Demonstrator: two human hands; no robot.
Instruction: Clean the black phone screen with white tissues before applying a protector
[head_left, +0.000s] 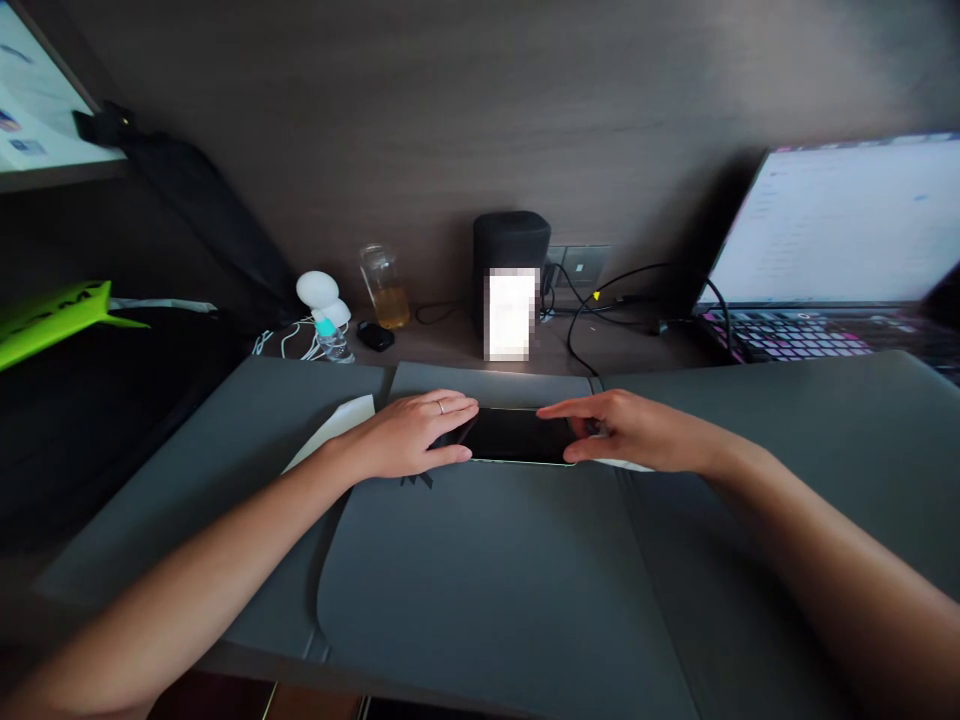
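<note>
A black-screened smartphone (517, 436) with a pale edge lies sideways on a grey leather-like mat (495, 570). My left hand (409, 435), with a ring on one finger, grips its left end, fingers along the far edge and thumb near the close edge. At the right end, my right hand (634, 430) holds the phone between index finger and thumb; the other fingers are curled and partly hidden. A white sheet (334, 432) shows from beneath my left hand, and a white edge appears under the right.
Behind the mat stand a black speaker-like block (511, 235) with a pixelated bright patch, a glass of amber liquid (390, 300), a small white rounded device (319, 292) and a black fob-like object (375, 336). Black cables (577, 320) run toward an open laptop (832, 240) at right.
</note>
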